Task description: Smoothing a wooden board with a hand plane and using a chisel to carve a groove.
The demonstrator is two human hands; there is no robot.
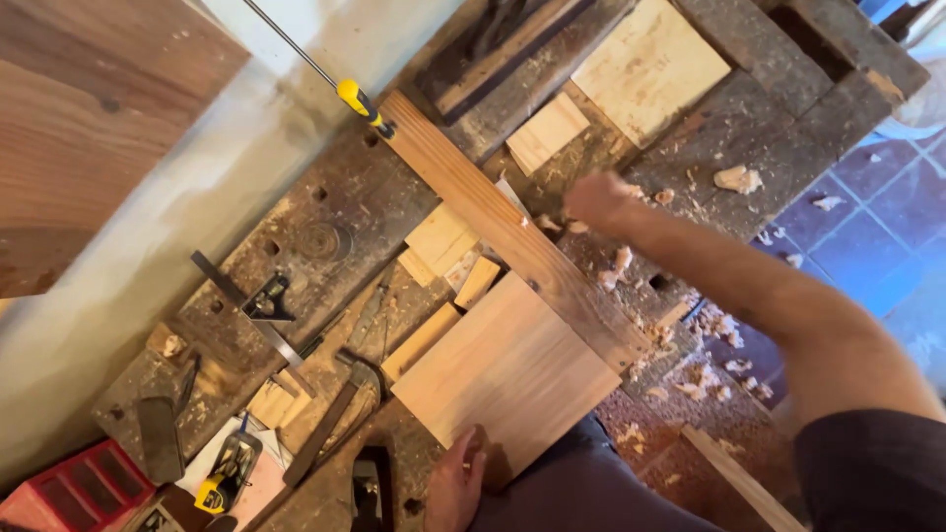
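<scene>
A light square wooden board (507, 369) lies on the worn workbench (335, 236), butted against a long brown plank (512, 236) that runs diagonally. My left hand (455, 483) rests on the board's near corner, fingers on its edge. My right hand (596, 200) reaches out over the far side of the plank, blurred, fingers curled among wood shavings (616, 266); whether it holds anything is not visible.
A clamp with a yellow handle (357, 99) sits at the plank's far end. Small wood offcuts (439, 241), a combination square (261, 305), a hammer (335, 414), a hand plane (370, 488) and a red case (79, 488) lie to the left. Tiled floor (877, 227) shows on the right.
</scene>
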